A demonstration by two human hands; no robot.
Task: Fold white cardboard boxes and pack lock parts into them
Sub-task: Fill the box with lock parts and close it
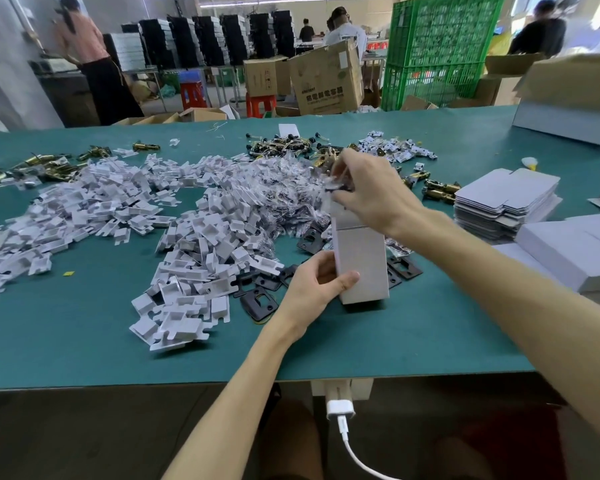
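Note:
A white cardboard box [364, 265] stands upright on the green table [84, 341], its top end open. My left hand [317, 285] grips its lower left side, thumb across the front. Above the box's open top, my right hand [368, 188] pinches a small clear plastic bag of parts [333, 183]. Black strike plates [260, 299] lie around the box's base. A big heap of small white cardboard inserts [194, 258] spreads to the left, with clear bagged parts [284, 188] behind the box.
Flat white box blanks [503, 199] are stacked at the right, with folded white boxes [568, 251] nearer. Brass latches [440, 190] and black-knobbed parts [284, 143] lie farther back. Brown cartons, a green crate and people stand beyond the table. A white charger [340, 408] hangs at the table's edge.

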